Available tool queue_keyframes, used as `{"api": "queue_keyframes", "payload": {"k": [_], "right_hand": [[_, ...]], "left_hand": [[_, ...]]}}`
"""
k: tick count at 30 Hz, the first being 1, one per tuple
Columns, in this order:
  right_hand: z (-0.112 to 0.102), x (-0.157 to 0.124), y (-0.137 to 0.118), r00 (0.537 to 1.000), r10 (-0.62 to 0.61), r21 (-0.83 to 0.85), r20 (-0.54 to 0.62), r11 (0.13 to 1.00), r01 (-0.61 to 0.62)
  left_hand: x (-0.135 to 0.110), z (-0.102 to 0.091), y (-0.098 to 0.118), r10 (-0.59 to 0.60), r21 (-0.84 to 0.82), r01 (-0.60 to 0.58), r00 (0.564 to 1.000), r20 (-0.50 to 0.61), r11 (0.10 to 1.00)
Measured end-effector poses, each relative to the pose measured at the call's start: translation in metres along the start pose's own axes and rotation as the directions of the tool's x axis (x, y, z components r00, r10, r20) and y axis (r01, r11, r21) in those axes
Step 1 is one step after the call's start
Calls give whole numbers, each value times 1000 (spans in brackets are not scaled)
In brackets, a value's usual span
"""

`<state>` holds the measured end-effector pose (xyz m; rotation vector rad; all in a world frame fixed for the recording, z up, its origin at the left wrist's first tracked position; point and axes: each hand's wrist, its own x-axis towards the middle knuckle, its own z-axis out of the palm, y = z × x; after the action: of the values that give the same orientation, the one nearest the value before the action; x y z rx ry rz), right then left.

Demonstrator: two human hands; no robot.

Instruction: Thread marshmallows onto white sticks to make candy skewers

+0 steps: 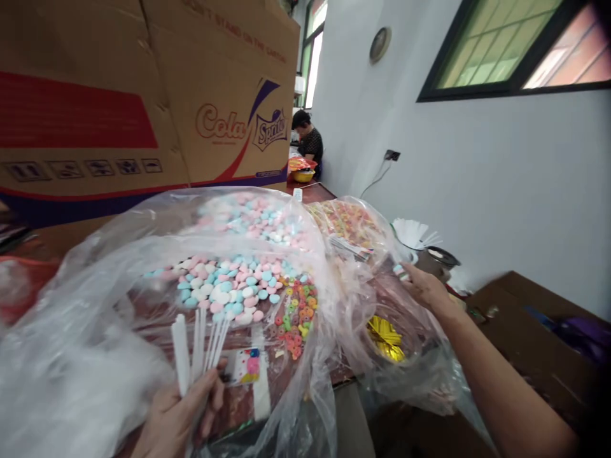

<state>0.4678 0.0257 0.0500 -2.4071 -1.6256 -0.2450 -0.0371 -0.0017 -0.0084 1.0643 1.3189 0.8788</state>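
My left hand [184, 404] is closed around a fanned bundle of white sticks [203, 340], low in front. Just right of it lies a small printed packet [247, 366]. Beyond are heaped pink, blue and white candies [224, 286] on opened clear plastic, with colourful ring-shaped pieces [300, 308] beside them. My right hand [424, 286] is reached out to the right, fingers pinched on something small and pale with a bluish tint, too blurred to name. Below it, gold twist ties [386, 338] lie in a round clear container.
A large cardboard carton [214, 95] stands at the back left. Behind the candies lies a bag of orange-and-yellow pieces [348, 219]. White strips [410, 232] fan out near the wall. A person [309, 143] sits at the far end. Another carton [515, 305] is at right.
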Motion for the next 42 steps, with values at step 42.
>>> {"api": "queue_keyframes", "payload": {"k": [42], "right_hand": [[11,-87,-303,824,-557,808,99,529,260]], "left_hand": [[-4,1,2,0,-237,8,999,34,971]]}}
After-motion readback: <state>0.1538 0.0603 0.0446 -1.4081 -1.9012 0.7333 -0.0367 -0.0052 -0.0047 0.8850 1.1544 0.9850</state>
